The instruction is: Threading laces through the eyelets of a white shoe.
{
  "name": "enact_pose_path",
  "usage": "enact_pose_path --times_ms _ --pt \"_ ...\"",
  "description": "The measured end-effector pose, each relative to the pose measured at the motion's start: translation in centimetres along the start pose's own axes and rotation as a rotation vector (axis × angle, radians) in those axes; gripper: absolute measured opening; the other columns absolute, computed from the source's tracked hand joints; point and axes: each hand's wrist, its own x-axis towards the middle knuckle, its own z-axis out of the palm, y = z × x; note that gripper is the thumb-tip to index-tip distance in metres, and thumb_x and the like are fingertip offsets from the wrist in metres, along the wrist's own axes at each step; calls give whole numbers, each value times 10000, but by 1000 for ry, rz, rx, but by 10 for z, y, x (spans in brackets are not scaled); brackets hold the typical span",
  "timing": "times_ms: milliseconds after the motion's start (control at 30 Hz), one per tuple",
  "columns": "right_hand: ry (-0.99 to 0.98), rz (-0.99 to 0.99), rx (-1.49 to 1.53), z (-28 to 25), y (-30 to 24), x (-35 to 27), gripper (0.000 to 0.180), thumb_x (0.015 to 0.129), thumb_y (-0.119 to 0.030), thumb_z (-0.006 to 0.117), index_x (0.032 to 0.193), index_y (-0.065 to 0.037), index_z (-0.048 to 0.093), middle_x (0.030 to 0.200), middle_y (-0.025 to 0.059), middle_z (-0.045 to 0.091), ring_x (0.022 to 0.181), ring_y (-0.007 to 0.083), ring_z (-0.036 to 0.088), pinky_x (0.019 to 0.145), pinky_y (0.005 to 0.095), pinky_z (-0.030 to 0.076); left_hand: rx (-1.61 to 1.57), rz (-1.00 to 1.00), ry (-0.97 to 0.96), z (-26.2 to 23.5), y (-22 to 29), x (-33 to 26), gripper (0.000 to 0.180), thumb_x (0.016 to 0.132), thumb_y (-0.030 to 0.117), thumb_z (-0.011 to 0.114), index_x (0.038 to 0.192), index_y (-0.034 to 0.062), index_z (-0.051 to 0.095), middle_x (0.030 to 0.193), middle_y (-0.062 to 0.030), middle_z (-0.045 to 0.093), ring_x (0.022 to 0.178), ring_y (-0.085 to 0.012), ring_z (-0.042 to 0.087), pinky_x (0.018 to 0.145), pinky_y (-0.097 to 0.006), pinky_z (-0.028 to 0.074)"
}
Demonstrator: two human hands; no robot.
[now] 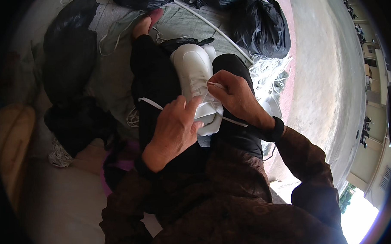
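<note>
A white sneaker [190, 64] rests between my thighs with its toe pointing away from me. Part of a second white shoe shows just behind its right side. My right hand [234, 94] pinches a white shoelace [217, 84] at the right of the lacing. On the collar and tongue of the sneaker lies my left hand [175, 128], its index finger stretched toward the laces and its thumb apart near the opening. One loose lace end [150, 103] sticks out left of that hand; another [235, 121] hangs under my right wrist.
Black plastic bags [261, 27] stand at the back right, and more [70, 53] lie along the left. A heap of white laces [269, 74] sits beyond my right knee. A pale pole [213, 29] slants across the grey-green cloth [116, 64]. A purple-edged item [119, 161] lies at left.
</note>
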Motion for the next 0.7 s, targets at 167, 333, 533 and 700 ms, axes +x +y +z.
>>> enact_pose_path --times_ms 167,333,533,700 --pt "53 11 -132 -9 5 -22 141 861 -100 674 927 22 649 741 141 676 696 207 696 623 311 516 -497 -195 -154 3 1 -33 334 835 28 732 1128 29 570 736 -108 601 590 -196 595 538 -326 455" --pt "72 -123 -75 5 -12 9 149 835 -102 702 923 17 682 747 163 681 667 255 699 627 331 530 -431 -196 154 24 10 -32 463 848 77 737 1243 47 499 610 -93 572 529 -204 590 534 -321 464" --pt "-101 -63 -191 -6 4 1 152 820 -115 718 894 17 714 801 159 714 738 224 705 665 356 535 -257 -219 -118 31 22 -2 320 864 152 725 1110 26 564 707 -169 647 675 -370 671 645 -429 523" --pt "-194 43 -227 -9 -11 12 132 761 -84 733 865 -3 715 727 64 664 634 113 574 605 296 471 -258 -92 -294 38 32 -26 205 883 187 709 838 16 605 690 -202 633 675 -397 657 610 -463 516"
